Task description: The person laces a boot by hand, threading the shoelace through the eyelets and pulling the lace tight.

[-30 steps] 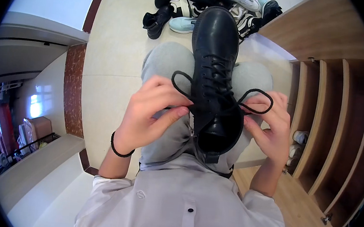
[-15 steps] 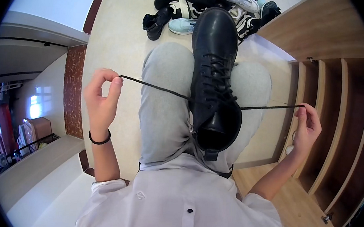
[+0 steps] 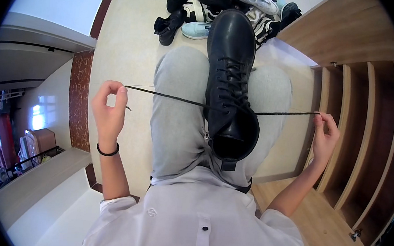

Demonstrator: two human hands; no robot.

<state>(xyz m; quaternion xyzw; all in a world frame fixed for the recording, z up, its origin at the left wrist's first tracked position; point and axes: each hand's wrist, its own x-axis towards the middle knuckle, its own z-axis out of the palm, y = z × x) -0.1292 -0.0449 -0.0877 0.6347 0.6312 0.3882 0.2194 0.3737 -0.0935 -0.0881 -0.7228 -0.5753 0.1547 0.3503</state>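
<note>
A black lace-up boot [image 3: 232,41] rests between my knees, toe pointing away from me and its opening toward my body. Its front is laced through several eyelets. My left hand [image 3: 109,108] pinches one end of the black shoelace [image 3: 166,95] between thumb and forefinger, out to the left of the boot, and a short tip hangs below the fingers. On the other side, my right hand [image 3: 324,136] pinches the opposite lace end. Both lace halves stretch nearly straight from the top of the boot's lacing.
A pile of shoes [image 3: 196,29] lies on the tiled floor beyond my knees. To the right stands an open wooden shoe cabinet [image 3: 368,119] with upright dividers and a swung-out door [image 3: 341,32]. A low white ledge [image 3: 56,176] is at left.
My right hand has moved a little inward, toward the boot. The left hand has dipped slightly, and a lace tip now shows beneath it. The boot stays almost in place.
</note>
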